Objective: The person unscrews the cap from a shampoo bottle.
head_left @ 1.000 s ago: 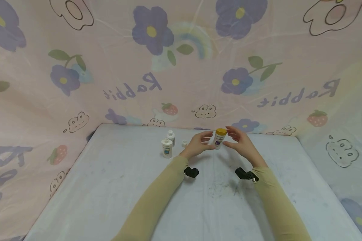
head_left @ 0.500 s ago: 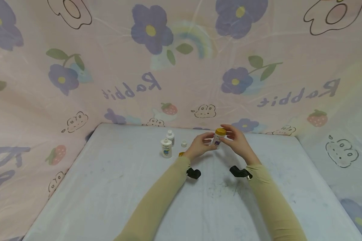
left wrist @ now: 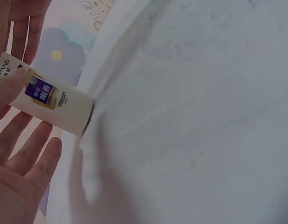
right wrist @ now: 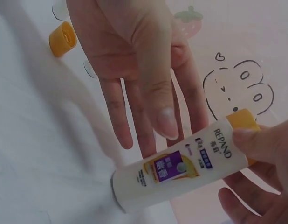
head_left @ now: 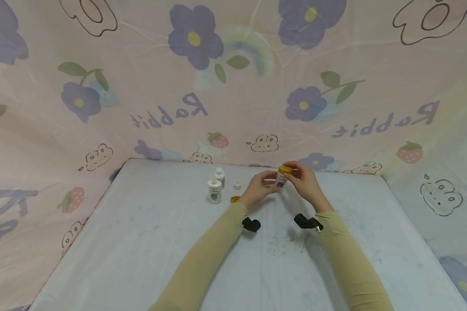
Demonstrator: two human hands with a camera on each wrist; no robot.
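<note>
With your right hand point(head_left: 305, 183) you pinch the slightly tilted bottle point(right wrist: 169, 172) at its yellow cap point(right wrist: 243, 119) end, probably to steady it between both hands, while your left hand point(head_left: 255, 190) spreads straight fingers beside its body, seemingly as a guard, contact there unclear.

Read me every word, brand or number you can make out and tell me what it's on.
"REPAND": on the held bottle.
"幽香": on its purple label; smaller characters too blurred.
"Rabbit", mirrored, twice: on the backdrop; more letters at far left unclear.
Front white bottle and rear white bottle: labels too small to read.
No readable numbers.
</note>
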